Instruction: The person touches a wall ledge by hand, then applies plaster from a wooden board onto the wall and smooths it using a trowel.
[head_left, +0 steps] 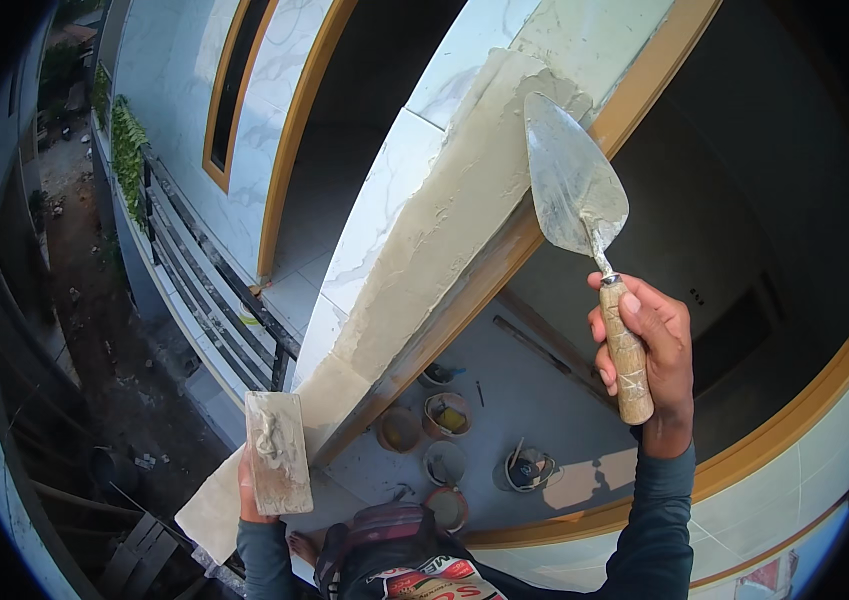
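My right hand (662, 335) is wrapped around the worn wooden handle of a pointing trowel (576, 180). The trowel's blade, smeared with mortar, points up and left; its tip lies at the upper end of a grey mortar strip (434, 225). That strip runs along a wall edge between white marbled tiles (374, 215) and an orange-brown wooden frame (489, 280). Lower left, my left hand (247, 490) grips a small rectangular board (291, 485) from its side and underneath. A ridge of mortar sits on the board, and most of that hand's fingers are hidden behind it.
Below, several buckets stand on the tiled floor, among them a brown one (399, 428) and one with a handle (527, 468). A dark slatted railing (209, 280) edges the balcony at left, with a deep drop to bare ground (94, 310) beyond.
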